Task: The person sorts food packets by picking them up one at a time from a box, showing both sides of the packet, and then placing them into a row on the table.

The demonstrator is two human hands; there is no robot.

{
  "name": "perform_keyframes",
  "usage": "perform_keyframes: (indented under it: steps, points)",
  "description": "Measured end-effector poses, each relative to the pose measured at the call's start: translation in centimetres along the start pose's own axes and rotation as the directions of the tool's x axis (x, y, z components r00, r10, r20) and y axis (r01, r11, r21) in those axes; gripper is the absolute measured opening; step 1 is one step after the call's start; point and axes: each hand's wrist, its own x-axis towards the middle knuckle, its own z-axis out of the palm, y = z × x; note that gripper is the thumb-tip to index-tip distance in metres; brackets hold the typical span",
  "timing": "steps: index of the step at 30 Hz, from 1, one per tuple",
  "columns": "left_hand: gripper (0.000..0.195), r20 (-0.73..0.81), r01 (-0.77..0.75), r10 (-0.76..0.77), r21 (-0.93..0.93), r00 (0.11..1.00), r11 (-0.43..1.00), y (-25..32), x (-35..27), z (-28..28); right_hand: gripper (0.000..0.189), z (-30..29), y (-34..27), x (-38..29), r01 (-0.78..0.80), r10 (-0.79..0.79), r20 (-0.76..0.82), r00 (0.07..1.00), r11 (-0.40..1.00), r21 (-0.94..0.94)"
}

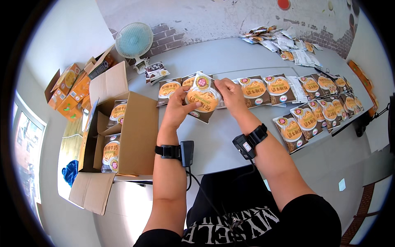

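Observation:
Between my two hands, above the grey table point(213, 145), is a tilted brown-and-white pouch point(202, 95) with a bowl picture and printing. My left hand point(179, 106) grips its left side, thumb lying across the front. At the upper right edge, my right hand point(230, 92) pinches the same pouch with thumb and fingers. Behind my left hand lies a similar pouch point(168, 90), with another partly covered beside it. To the right of my right hand, two more pouches point(253, 90) point(279, 88) lie face up. An open cardboard box point(139, 136) beside my left forearm holds pouches point(110, 152) in divided compartments.
Overlapping rows of pouches point(308, 119) cover the table's right end. A loose heap of packets point(284, 41) lies at the back right. A fan point(135, 40) stands near dark packets point(156, 71) at the back left. Orange cartons point(72, 92) are stacked beyond the open box.

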Motion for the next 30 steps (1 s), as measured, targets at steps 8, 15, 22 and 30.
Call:
perform_keyframes:
  steps: [8,15,22,30]
  points:
    - [0.029,-0.123,0.005,-0.064,-0.431,0.99,0.902,-1.0,0.3,0.1,0.039,0.6,-0.1,0.0,-0.206,0.318,-0.157,0.935,0.847,0.491]
    - [0.023,-0.373,-0.228,0.05,-0.45,0.927,0.864,-2.5,1.3,-0.3,0.033,1.4,0.0,-0.6,-0.281,0.31,0.024,0.95,0.823,0.494]
    - [0.031,-0.421,-0.263,0.176,-0.157,0.89,0.952,-1.8,0.9,-0.6,0.047,1.5,-0.4,-1.3,-0.279,0.241,0.177,0.954,0.931,0.236]
    - [0.033,-0.336,-0.152,0.151,0.024,0.93,0.988,-1.3,0.5,-0.3,0.048,1.7,1.1,-1.0,-0.321,0.289,0.139,0.947,0.83,0.456]
